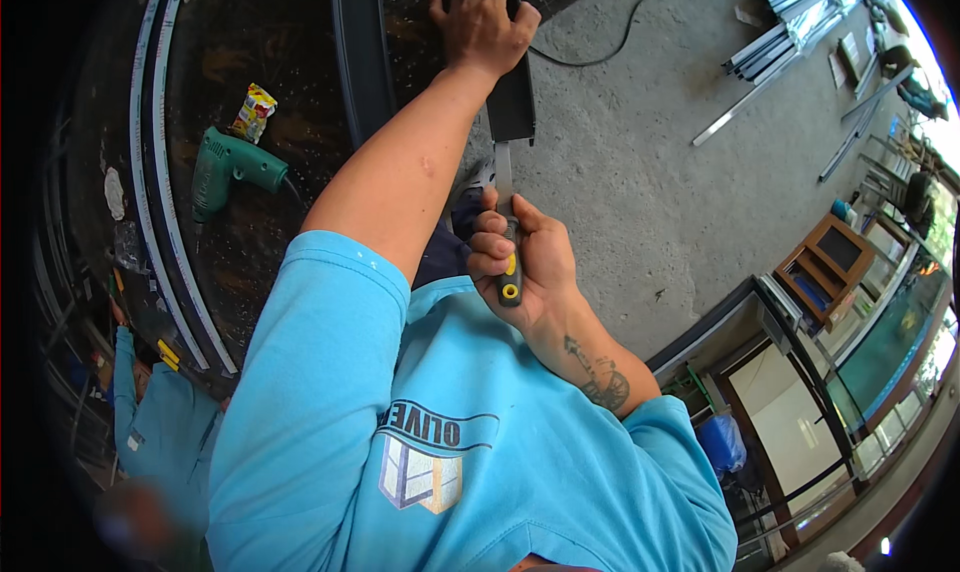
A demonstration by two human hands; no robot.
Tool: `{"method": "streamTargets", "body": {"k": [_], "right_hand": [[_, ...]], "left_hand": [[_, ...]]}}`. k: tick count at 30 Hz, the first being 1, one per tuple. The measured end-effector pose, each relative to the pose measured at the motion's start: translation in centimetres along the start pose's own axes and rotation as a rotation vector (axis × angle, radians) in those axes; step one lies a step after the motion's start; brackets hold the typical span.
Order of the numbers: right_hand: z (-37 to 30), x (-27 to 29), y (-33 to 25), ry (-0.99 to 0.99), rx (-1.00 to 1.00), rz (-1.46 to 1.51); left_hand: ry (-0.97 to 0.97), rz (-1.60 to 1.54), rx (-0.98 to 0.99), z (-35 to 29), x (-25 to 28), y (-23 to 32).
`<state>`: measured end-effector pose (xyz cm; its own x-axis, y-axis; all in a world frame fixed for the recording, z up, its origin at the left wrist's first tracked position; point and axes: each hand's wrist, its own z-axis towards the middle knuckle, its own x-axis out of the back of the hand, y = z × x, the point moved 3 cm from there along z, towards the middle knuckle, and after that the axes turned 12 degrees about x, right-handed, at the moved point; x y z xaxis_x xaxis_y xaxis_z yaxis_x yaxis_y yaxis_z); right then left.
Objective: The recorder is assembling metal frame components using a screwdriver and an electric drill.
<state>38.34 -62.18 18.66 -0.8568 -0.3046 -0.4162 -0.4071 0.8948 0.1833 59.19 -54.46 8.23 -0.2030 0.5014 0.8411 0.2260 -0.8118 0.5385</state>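
Observation:
My left hand [482, 24] is stretched out ahead and presses down on a long dark metal profile [512, 102] that lies on the dark workbench [300, 122], with its fingers over the top. My right hand [522, 264] is closed around the black-and-yellow handle of a hand tool [510, 272]. The tool's flat grey blade [503, 177] points away from me and reaches the near end of the profile. The profile's end sticks out past the bench edge over the concrete floor.
A green electric drill [226, 168] and a yellow snack packet [254, 112] lie on the bench beside white strips [150, 182]. A cable [610, 42], aluminium profiles [800, 22] and a wooden frame [830, 262] are on the floor. Another person in blue [160, 427] is at lower left.

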Motion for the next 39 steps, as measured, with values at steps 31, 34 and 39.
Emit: {"method": "streamTargets", "body": {"k": [31, 34, 39], "right_hand": [[3.2, -4.8, 0.8, 0.203, 0.062, 0.008], [4.0, -4.9, 0.3, 0.174, 0.066, 0.041], [3.9, -4.6, -0.3, 0.165, -0.003, 0.073]], "left_hand": [[0.005, 0.051, -0.002, 0.3, 0.0, 0.4], [-0.012, 0.004, 0.009, 0.3, 0.2, 0.4], [-0.039, 0.038, 0.020, 0.1, 0.5, 0.6]]}}
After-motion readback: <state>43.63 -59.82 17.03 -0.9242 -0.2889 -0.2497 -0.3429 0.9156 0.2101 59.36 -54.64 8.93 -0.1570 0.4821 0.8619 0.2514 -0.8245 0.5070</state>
